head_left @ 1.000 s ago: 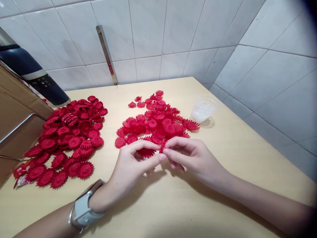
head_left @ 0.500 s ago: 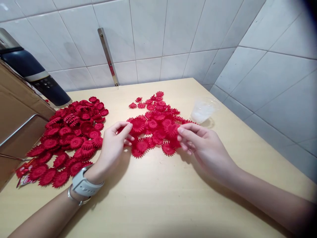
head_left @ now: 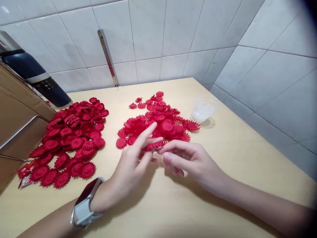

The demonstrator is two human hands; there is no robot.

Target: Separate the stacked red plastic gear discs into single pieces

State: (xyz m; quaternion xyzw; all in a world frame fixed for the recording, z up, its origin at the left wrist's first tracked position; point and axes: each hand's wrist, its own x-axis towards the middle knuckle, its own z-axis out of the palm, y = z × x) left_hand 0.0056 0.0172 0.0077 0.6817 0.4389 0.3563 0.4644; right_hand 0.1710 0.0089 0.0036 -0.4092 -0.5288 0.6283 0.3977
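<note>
A heap of red flower-shaped pieces with fringed petals lies in the middle of the table, just beyond both hands. My left hand, with a watch on its wrist, has its index finger stretched out. Its other fingers close on a red flower piece, seen edge-on and partly covered by them. My right hand is curled beside it, thumb and index fingertips close together at that piece's right edge. Whatever those fingertips pinch is too small or hidden to make out.
Another big pile of red flower pieces spreads at the left beside a cardboard box. A dark bottle leans above it. A clear plastic cup with whitish contents stands right of the middle heap. Tiled walls border the table.
Both hands have come together and nearer to me, away from the middle heap, where each was pinching a flower piece. The left hand has turned, with its index finger now extended.
</note>
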